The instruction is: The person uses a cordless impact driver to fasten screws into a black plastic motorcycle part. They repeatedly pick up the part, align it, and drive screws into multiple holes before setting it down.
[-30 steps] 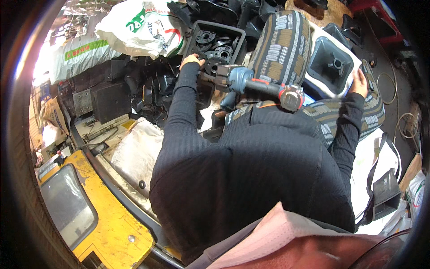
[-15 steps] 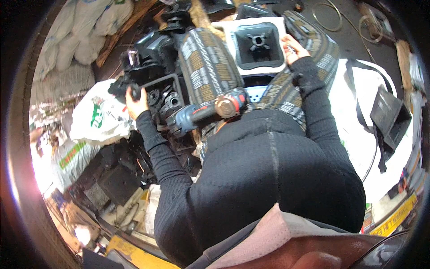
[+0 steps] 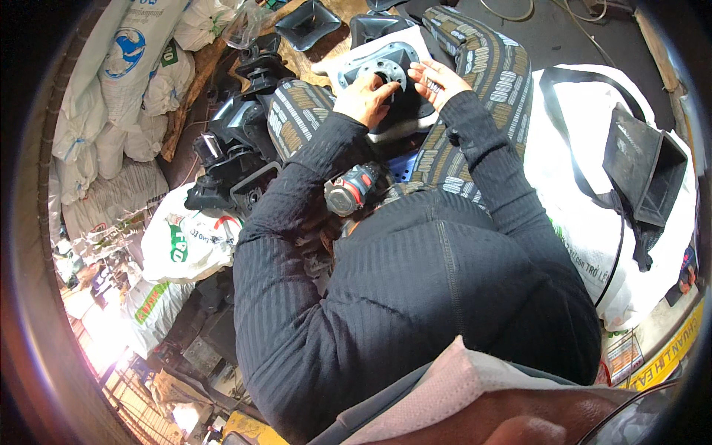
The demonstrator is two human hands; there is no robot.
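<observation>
Your left hand (image 3: 361,98) clenches the black round ring-shaped part (image 3: 384,73) on your lap; your right hand (image 3: 437,80) rests released, fingers spread, beside it.

I read this as a small, cluttered workshop or parts yard, with work done low to the ground rather than at a bench. To my left I see stacked white woven plastic sacks (image 3: 122,81) piled against a wall, and beside them a heap of black moulded plastic and metal machine parts (image 3: 233,152). A blue and red cordless power driver (image 3: 354,189) lies in my lap. On my right a black square funnel-shaped plastic housing (image 3: 641,167) rests on a large white sack (image 3: 586,222). More black square housings (image 3: 308,22) lie on the bare dirty floor (image 3: 549,37) ahead, with loose wire loops (image 3: 512,11).
</observation>
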